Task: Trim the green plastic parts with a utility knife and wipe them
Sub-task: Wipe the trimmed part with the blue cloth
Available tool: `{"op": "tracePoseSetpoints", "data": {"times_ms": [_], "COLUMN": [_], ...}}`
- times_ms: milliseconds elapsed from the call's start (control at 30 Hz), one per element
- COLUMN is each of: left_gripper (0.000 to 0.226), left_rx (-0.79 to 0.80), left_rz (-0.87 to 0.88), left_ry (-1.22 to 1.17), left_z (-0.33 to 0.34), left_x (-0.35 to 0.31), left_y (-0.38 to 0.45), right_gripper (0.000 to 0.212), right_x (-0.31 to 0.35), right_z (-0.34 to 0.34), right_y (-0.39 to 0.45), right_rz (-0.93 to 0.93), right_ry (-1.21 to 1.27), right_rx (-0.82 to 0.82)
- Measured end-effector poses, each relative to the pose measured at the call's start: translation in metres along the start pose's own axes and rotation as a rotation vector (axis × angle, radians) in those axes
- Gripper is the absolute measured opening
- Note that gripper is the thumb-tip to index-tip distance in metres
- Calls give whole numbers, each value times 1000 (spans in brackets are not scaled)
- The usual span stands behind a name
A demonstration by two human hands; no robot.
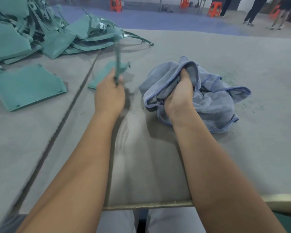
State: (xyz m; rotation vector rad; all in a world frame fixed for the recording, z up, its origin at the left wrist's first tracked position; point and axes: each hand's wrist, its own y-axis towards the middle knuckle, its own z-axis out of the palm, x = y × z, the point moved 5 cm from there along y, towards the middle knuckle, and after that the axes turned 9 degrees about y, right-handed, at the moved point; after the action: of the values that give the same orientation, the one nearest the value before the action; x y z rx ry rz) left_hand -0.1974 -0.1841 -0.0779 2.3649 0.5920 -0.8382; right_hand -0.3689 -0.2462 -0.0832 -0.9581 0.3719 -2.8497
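Note:
My left hand (109, 96) grips a thin green plastic part (119, 64) by its lower end; the part stands upright and is blurred by motion. A flat green piece (106, 73) lies on the table just behind that hand. My right hand (180, 95) clutches a crumpled blue cloth (213, 98) that rests on the grey felt table (208, 148), with the fingers buried in its folds. No utility knife is visible.
A big heap of green plastic parts (40, 31) fills the far left. One separate green panel (27, 86) lies left of my left hand. Green shavings (230, 78) are scattered right of the cloth. The table's metal edge (149, 206) runs near my lap. Orange stools and standing people are far behind.

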Motion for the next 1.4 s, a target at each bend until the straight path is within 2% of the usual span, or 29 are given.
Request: {"op": "tracePoseSetpoints", "data": {"times_ms": [133,200,267,333,367,467,567,633,667,800,833,867,933,967,1033,1100,1200,1267,1333,1400], "left_gripper": [39,33,23,24,27,31,40,45,48,47,48,47,39,36,33,30,27,25,25,25], "left_rx": [-148,-114,-35,57,102,255,393,428,431,395,394,394,398,400,406,398,362,320,274,260], "left_rz": [-173,-281,-396,-483,-513,-552,-542,-563,-585,-620,-624,-623,-602,-591,-552,-503,-451,-445,-457,-456], "left_ry": [-572,-881,-1240,-1438,-1484,-1578,-1557,-1530,-1517,-1446,-1455,-1470,-1477,-1457,-1398,-1348,-1342,-1353,-1351,-1301], "left_z": [-20,-18,-10,-2,2,11,20,24,25,25,25,26,25,24,23,22,17,13,10,10], "left_x": [1,1,-5,-8,-8,-12,-21,-22,-20,-10,-10,-10,-11,-11,-11,-9,-7,-5,-1,0], "left_y": [2,2,1,-1,-2,-6,-12,-15,-16,-16,-16,-16,-16,-15,-13,-8,-1,2,3,3], "right_gripper": [44,44,30,21,26,41,21,10,9,13,6,15,51,59,62,57,30,13,11,10], "right_x": [-1,-3,-1,1,2,4,-13,-32,-40,-51,-53,-53,-47,-43,-34,-23,2,20,39,50], "right_z": [2,3,8,12,13,18,34,41,43,47,45,43,34,29,25,21,7,-2,-11,-15], "right_y": [1,0,-3,-10,-14,-20,-24,-28,-31,-44,-41,-34,-18,-11,-2,2,-3,2,7,2], "right_rz": [-56,-108,-214,-345,-393,-544,-643,-708,-728,-725,-699,-670,-592,-600,-640,-643,-542,-444,-442,-529], "right_ry": [-72,-129,-184,-220,-231,-413,-868,-1297,-1410,-1430,-1468,-1503,-1603,-1689,-1833,-1648,-931,-572,-338,-197], "right_rx": [29,64,138,224,243,292,462,598,657,839,831,763,597,542,464,418,153,-29,-176,-228]}}
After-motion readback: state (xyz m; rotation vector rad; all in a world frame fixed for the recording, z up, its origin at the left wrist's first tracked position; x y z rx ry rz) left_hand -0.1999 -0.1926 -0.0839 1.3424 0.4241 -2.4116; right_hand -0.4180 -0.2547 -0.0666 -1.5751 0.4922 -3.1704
